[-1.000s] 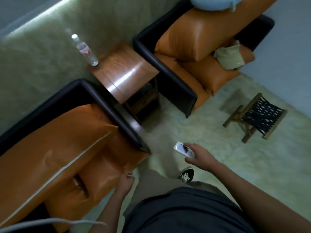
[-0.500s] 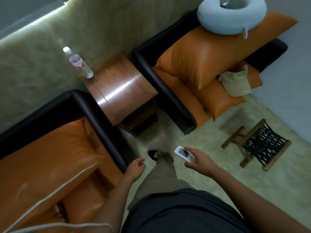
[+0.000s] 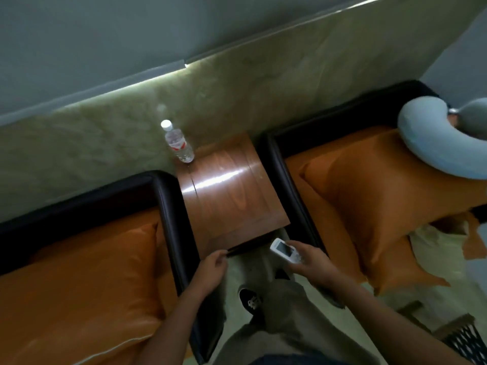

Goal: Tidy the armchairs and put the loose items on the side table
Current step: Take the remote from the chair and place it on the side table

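1. The right hand has its grip closed around a white remote, fingers wrapped under the lower end, screen end pointing toward 11 o'clock. The remote hangs just off the near edge of the side table, not yet over the wood.
2. The left hand is loosely curled with nothing in it, its fingertips right at the table's near edge; whether they touch it cannot be told.
3. The worktop sits between two armchairs: the left armchair at 9 o'clock, the right armchair at 3 o'clock. A water bottle stands upright at the table's far corner, toward 11 o'clock.
4. A blue neck pillow rests on the right armchair's back cushion, at 2 o'clock.
5. To do the step well, the person should probably carry the remote forward over the bare middle of the wood, lay it flat with the screen up, well apart from the bottle, and release only once it rests fully on the surface.
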Motion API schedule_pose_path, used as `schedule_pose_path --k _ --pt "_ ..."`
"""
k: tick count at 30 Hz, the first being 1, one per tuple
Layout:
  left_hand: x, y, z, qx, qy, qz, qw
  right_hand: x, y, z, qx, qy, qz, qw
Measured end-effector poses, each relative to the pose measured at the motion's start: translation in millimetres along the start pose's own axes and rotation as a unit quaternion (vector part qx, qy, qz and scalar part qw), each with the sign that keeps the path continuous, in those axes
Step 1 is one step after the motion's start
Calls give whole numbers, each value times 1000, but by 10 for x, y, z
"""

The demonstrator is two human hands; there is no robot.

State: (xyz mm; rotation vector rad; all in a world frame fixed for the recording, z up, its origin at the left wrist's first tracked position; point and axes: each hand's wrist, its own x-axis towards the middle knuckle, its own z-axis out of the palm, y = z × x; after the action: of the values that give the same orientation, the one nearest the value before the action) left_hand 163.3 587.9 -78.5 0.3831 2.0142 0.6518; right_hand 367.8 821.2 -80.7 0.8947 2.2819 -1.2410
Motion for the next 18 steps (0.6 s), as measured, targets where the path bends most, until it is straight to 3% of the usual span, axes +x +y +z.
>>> schedule_pose_path --k 13,18 --pt "1355 609 -549 -131 79 -11 988 2770 -1028 -719 -144 -6 -159 977" --pt "2121 625 -714 -135 197 1 971 3656 -1236 -767 -159 7 -200 967"
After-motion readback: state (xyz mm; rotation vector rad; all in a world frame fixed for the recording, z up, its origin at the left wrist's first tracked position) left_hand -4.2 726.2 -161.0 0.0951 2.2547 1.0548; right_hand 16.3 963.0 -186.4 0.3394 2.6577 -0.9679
